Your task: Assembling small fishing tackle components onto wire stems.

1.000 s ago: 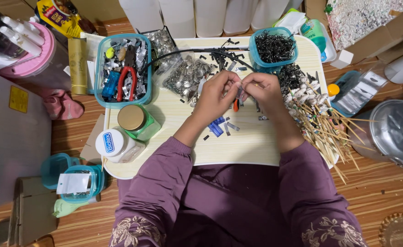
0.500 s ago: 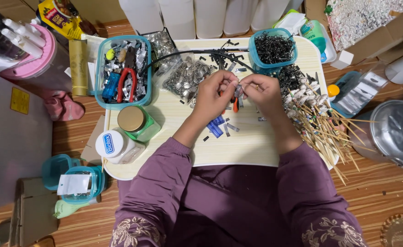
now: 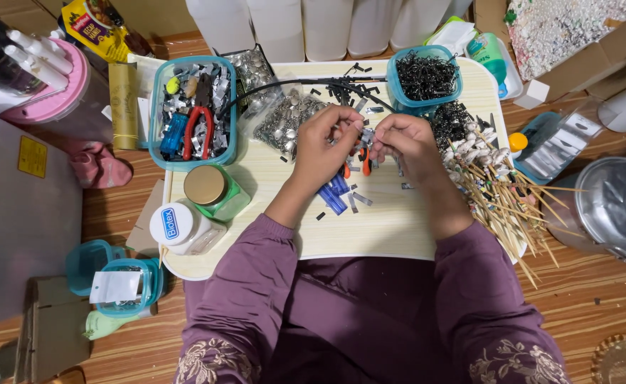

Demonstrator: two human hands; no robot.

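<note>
a small silvery metal piece [image 3: 367,134] sits pinched between the two hands, held just above the middle of the pale wooden lap table [image 3: 398,235]. the left hand [image 3: 327,139] has its fingertips closed together on the piece from one side, and the right hand [image 3: 407,139] closes on it from the other, thumbs and forefingers nearly touching. under the hands an orange-handled tool [image 3: 364,161] peeks out; whether the right hand grips it or it only lies below cannot be told. just beneath the left hand lie a few blue strips [image 3: 333,195] and scattered dark bits on the table top.

beside the right hand, to its outer side, lies a heap of thin wooden sticks [image 3: 505,203] with pale beads at their ends, spilling over the table edge. above the hands stands a blue tub of black clips [image 3: 424,77], and a black cable [image 3: 292,84] runs across the table's far edge. near the left hand is a clear bag of round silver pieces [image 3: 290,121], then a larger blue tray [image 3: 193,114] with metal scraps and red-handled pliers [image 3: 198,131]. closer to the person stand a green jar with a gold lid [image 3: 215,190] and a white-lidded jar [image 3: 178,226]. both arms wear purple sleeves [image 3: 256,284].
</note>
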